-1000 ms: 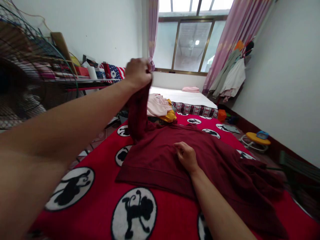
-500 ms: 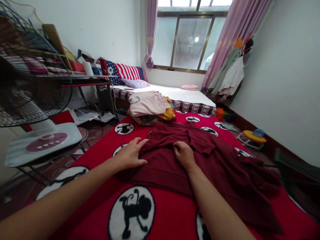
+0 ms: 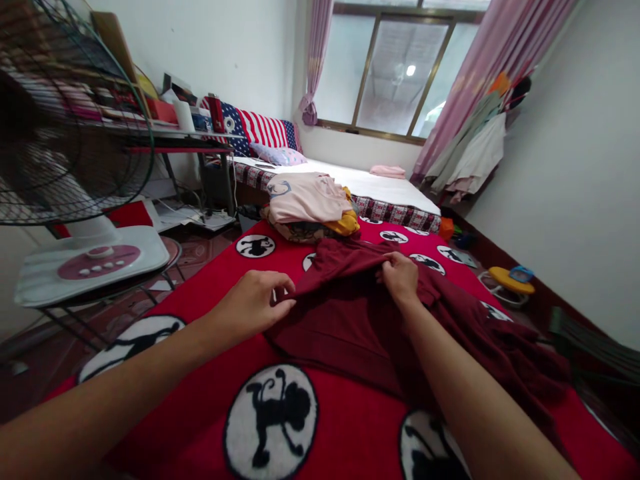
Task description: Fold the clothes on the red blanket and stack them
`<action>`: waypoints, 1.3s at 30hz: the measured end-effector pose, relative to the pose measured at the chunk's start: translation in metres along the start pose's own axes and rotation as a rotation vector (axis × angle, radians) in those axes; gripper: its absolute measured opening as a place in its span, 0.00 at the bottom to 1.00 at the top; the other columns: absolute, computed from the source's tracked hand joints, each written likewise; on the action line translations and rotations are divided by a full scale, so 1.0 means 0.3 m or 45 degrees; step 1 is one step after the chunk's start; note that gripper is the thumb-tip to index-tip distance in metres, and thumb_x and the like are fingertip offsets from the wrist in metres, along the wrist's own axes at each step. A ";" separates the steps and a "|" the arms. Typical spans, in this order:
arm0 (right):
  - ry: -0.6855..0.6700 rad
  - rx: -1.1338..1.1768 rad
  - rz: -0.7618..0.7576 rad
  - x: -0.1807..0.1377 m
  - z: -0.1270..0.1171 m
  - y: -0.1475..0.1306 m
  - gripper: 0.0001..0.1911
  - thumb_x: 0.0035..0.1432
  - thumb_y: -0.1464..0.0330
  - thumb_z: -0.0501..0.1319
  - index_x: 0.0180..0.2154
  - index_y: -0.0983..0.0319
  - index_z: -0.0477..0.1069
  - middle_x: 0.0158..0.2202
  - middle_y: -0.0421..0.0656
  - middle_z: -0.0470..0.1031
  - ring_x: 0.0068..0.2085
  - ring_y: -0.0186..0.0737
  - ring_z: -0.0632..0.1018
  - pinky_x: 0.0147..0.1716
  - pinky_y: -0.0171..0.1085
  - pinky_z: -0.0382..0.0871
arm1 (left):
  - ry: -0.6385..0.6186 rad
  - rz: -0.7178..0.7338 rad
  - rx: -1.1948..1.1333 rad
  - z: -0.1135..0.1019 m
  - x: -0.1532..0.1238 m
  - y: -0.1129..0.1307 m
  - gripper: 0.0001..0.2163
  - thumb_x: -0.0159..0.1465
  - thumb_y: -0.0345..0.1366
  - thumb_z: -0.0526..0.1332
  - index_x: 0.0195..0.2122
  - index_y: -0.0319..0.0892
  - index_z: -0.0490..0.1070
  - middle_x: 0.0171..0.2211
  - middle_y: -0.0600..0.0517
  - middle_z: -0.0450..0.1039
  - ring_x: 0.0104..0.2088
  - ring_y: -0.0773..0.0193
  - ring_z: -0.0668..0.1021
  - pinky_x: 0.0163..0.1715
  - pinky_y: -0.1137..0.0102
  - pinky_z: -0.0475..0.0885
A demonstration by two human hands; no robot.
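A dark red garment (image 3: 350, 320) lies spread on a red blanket (image 3: 200, 373) printed with black-and-white monkey circles. My left hand (image 3: 253, 303) pinches the garment's left edge, fingers closed on the cloth. My right hand (image 3: 400, 277) grips a folded part of the same garment farther back, near its top. A loose part of the garment trails off to the right (image 3: 515, 347).
A stack of folded clothes, pink on top with yellow under it (image 3: 307, 203), sits just beyond the garment. A standing fan (image 3: 75, 153) is at the left. A second bed (image 3: 375, 190), a cluttered desk (image 3: 170, 137), hanging clothes (image 3: 470, 157) and floor toys (image 3: 510, 277) fill the room.
My left hand dropped from holding a sleeve high, pressed flat on the garment, and now pinches its left edge. My right hand slid forward from the middle and closed on a fold.
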State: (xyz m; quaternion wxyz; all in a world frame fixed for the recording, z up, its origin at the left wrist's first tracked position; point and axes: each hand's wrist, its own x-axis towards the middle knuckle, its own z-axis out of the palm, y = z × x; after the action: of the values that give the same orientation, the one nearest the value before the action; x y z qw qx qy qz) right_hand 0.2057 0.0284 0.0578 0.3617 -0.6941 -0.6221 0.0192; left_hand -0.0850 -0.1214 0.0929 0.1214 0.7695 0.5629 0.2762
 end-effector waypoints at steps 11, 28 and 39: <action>0.309 0.370 0.031 -0.089 0.098 0.147 0.25 0.48 0.71 0.54 0.50 0.65 0.71 0.38 0.48 0.78 0.36 0.45 0.78 0.40 0.41 0.71 | -0.895 0.066 -0.179 0.209 0.107 0.168 0.11 0.60 0.39 0.61 0.23 0.39 0.73 0.21 0.50 0.74 0.22 0.65 0.76 0.21 0.74 0.62; 0.033 -0.109 0.127 -0.007 -0.063 0.239 0.17 0.51 0.61 0.62 0.41 0.61 0.79 0.40 0.49 0.79 0.41 0.52 0.79 0.41 0.43 0.70 | 0.080 -0.126 0.040 0.430 0.279 0.033 0.11 0.66 0.41 0.55 0.38 0.46 0.77 0.35 0.49 0.80 0.37 0.58 0.80 0.34 0.70 0.66; -0.033 -0.968 0.208 0.206 -0.349 0.329 0.18 0.50 0.74 0.63 0.44 0.61 0.79 0.49 0.61 0.72 0.42 0.59 0.78 0.35 0.48 0.68 | -0.023 -0.027 -0.002 0.429 0.283 0.053 0.12 0.67 0.40 0.54 0.38 0.45 0.77 0.38 0.48 0.80 0.40 0.57 0.79 0.38 0.68 0.67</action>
State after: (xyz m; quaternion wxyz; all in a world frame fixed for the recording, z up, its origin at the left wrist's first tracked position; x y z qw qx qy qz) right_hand 0.3533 0.0360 0.1094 0.0681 -0.8256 -0.5320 -0.1751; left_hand 0.0182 -0.0316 0.0202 0.1299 0.7658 0.5697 0.2684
